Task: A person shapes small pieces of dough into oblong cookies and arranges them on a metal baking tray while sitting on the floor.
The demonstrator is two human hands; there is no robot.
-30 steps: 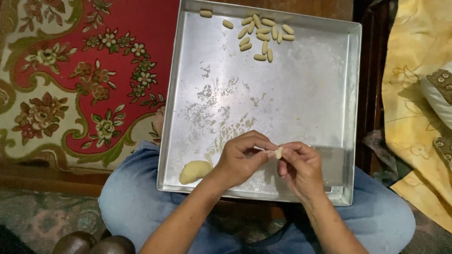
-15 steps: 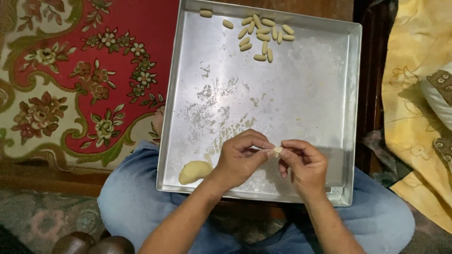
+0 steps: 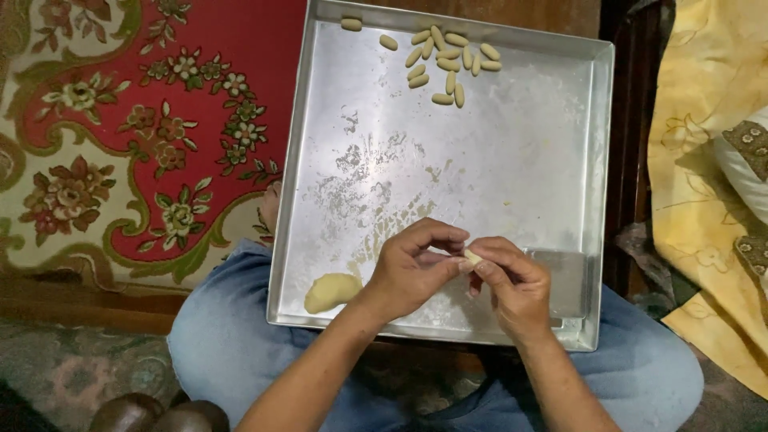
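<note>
A red carpet [image 3: 120,120] with cream flowers and green scrolls covers the floor on the left, and a yellow patterned cloth [image 3: 704,200] lies at the right edge. Between them a square metal tray [image 3: 592,160] is rested across the lap of a seated person in blue jeans [image 3: 224,336], so that the work is kept close under the hands and any crumbs are caught by its raised rim.

Above the near part of the tray a small piece of pale dough [image 3: 473,257] is pinched between the fingertips of both hands. The left hand [image 3: 416,268] is curled nearly closed, thumb and forefinger pressed against the piece; the right hand [image 3: 512,284] is closed about its other end in the same way. The piece is held clear of the tray floor, apparently so that it can be shaped from both sides at once.

A larger lump of dough [image 3: 332,292] is left in the near left corner, within easy reach of the left hand. A cluster of small oblong shaped pieces [image 3: 448,64] is gathered at the far edge, well apart from the hands, seemingly to keep them out of the way. Smears of dough and flour are seen over the middle of the tray floor.
</note>
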